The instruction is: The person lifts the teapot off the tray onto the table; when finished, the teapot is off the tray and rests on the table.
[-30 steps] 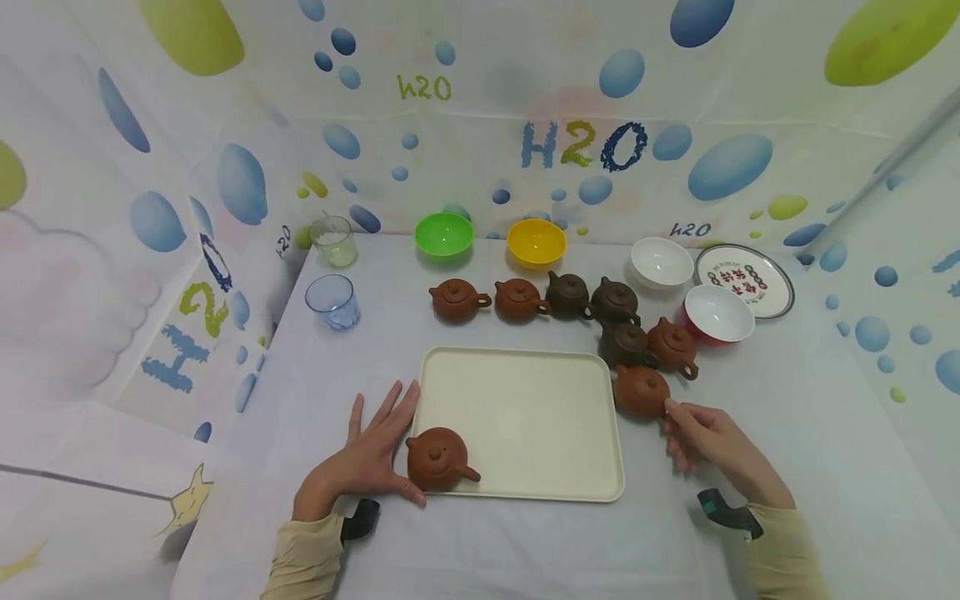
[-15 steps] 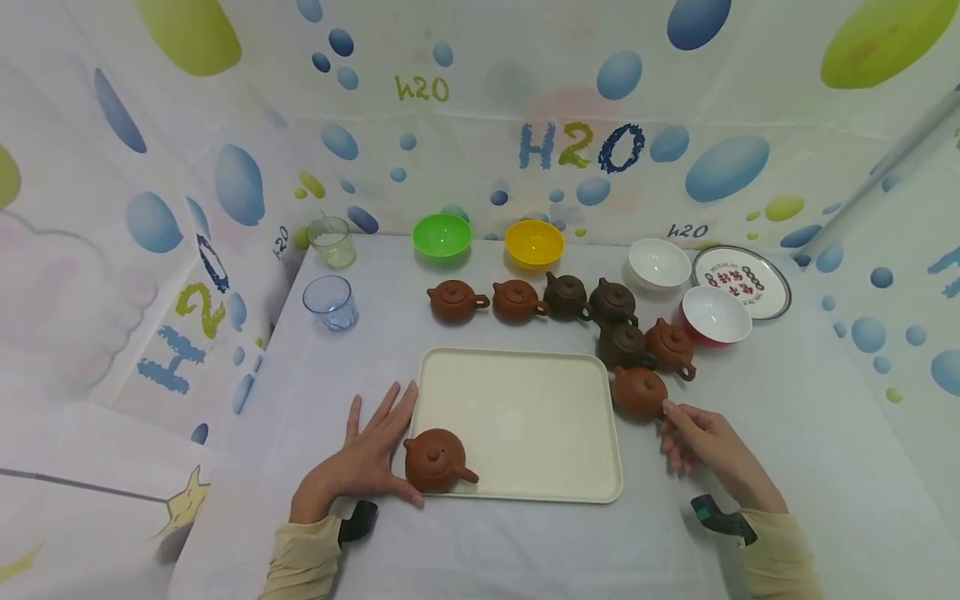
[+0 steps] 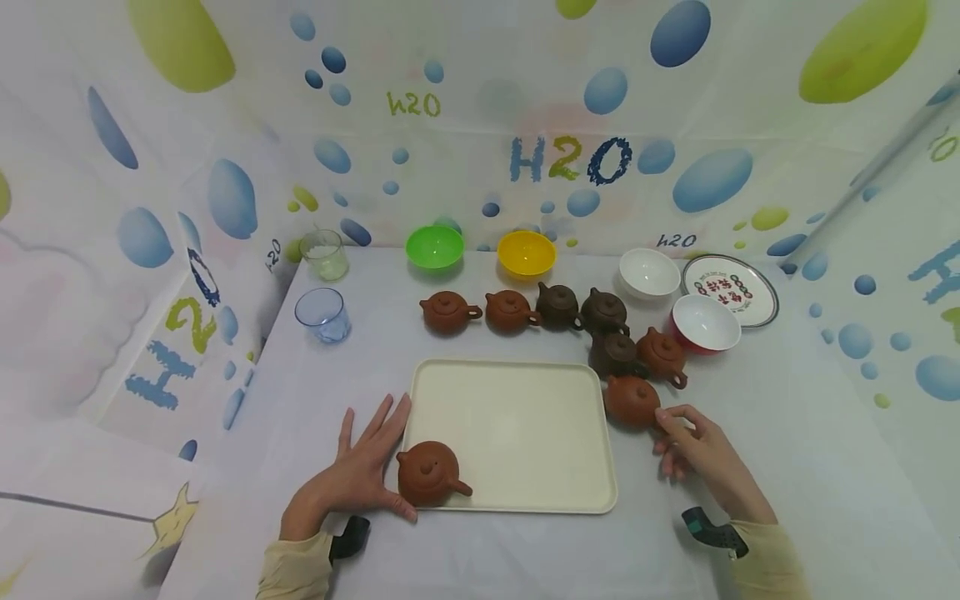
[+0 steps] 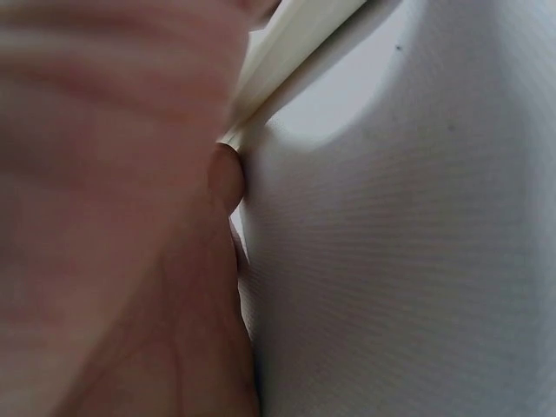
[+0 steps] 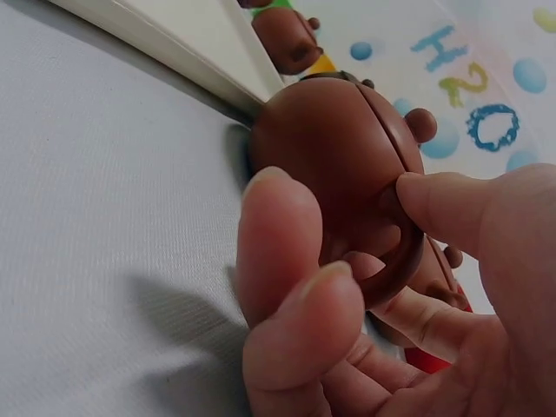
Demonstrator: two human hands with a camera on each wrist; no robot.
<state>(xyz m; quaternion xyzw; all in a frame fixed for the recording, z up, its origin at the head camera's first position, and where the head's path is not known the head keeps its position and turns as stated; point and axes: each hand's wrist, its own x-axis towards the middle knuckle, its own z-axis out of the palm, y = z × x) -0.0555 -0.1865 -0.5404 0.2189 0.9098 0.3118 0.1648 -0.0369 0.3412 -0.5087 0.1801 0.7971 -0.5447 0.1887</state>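
Observation:
A cream rectangular tray lies on the white cloth, with a reddish-brown teapot on its near left corner. My left hand rests at the tray's left side with fingers spread, its fingertips at the rim and the thumb beside that teapot. In the left wrist view the palm fills much of the picture and the tray's rim shows above. At the tray's right edge stands another reddish-brown teapot. My right hand pinches its handle between thumb and finger, the other fingers curled loosely below.
Several brown and dark teapots form a bent line behind the tray. Farther back are a green bowl, a yellow bowl, a white bowl, a red-and-white bowl and a plate. Two glasses stand at left.
The head view has shifted, so everything appears slightly lower and farther left. Both hands and the teapots keep their places relative to the tray.

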